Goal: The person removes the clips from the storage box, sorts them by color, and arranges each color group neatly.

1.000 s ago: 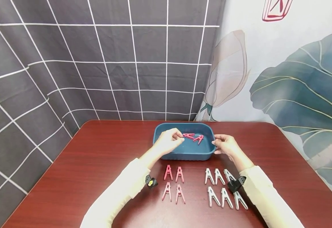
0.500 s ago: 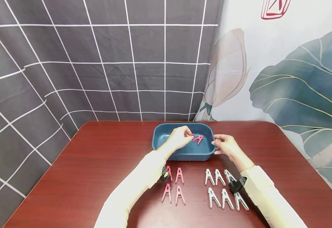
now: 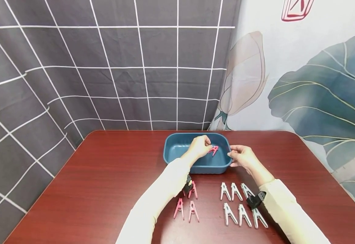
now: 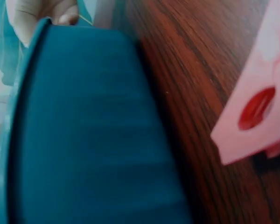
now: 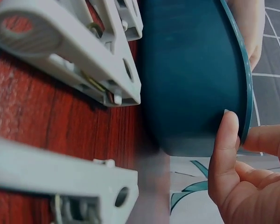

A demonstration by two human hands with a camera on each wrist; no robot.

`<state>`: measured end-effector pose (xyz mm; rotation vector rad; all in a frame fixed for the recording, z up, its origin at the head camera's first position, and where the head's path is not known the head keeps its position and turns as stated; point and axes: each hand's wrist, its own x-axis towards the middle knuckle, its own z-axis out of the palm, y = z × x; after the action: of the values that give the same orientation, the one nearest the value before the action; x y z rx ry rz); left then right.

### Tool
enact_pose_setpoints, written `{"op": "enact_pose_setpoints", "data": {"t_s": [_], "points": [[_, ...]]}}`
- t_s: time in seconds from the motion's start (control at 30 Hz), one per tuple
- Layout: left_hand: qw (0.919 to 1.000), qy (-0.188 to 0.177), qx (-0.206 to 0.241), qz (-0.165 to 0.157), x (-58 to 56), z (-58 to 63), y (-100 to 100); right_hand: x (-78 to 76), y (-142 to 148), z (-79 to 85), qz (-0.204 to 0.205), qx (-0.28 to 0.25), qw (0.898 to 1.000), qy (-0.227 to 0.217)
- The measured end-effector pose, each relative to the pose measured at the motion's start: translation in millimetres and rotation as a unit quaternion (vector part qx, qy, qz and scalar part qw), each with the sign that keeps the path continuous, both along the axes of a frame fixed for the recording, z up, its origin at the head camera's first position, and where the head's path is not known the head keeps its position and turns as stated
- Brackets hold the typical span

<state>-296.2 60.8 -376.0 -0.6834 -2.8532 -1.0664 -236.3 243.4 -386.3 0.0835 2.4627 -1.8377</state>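
Note:
My left hand (image 3: 200,146) reaches over the near rim into the blue plastic bin (image 3: 172,157), fingers curled. Its fingertips are right at a pink clothespin (image 3: 215,150) on the bin floor. The hand covers the spot beside it, and I cannot tell whether the fingers grip a clothespin. At the bin's right end my right hand (image 3: 241,156) pinches the rim; in the right wrist view its thumb and fingers (image 5: 226,144) lie on either side of the bin wall (image 5: 196,70). In the left wrist view the bin's outer side (image 4: 93,121) fills the middle.
Before the bin, several pink clothespins (image 3: 192,210) lie on the red-brown table (image 3: 113,169), partly under the left forearm. Further right, several grey clothespins (image 3: 229,214) lie in two rows, some beneath the right wrist's black strap camera (image 3: 256,200). A grey grid curtain (image 3: 119,81) hangs behind.
My left hand has moved right inside the bin, from beside the left pink clothespin to the right one; the left one is now hidden. The right hand keeps its hold on the rim.

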Motion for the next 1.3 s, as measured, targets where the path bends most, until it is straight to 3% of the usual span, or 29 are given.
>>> {"op": "enact_pose_setpoints", "data": {"t_s": [0.17,0.33,0.67,0.83,1.3], "points": [[0.9965,0.031,-0.06,-0.049,-2.9,-6.6,8.1,0.0,1.3,0.5,0.001,0.007,1.0,0.002],[0.9895,0.042,-0.124,-0.062,-3.8,-12.0,15.0,-0.2,0.5,-1.1,0.001,0.002,1.0,-0.002],[0.9639,0.076,-0.226,-0.118,-5.1,-16.6,19.1,1.1,1.9,1.0,0.004,0.002,1.0,0.0],[0.9613,0.078,-0.231,-0.127,-7.3,-18.9,16.7,0.2,0.4,0.8,0.006,0.0,1.0,-0.003],[0.9672,0.052,-0.222,-0.111,-7.1,-20.5,16.2,2.4,-0.5,0.6,0.001,-0.005,1.0,-0.005]]}}
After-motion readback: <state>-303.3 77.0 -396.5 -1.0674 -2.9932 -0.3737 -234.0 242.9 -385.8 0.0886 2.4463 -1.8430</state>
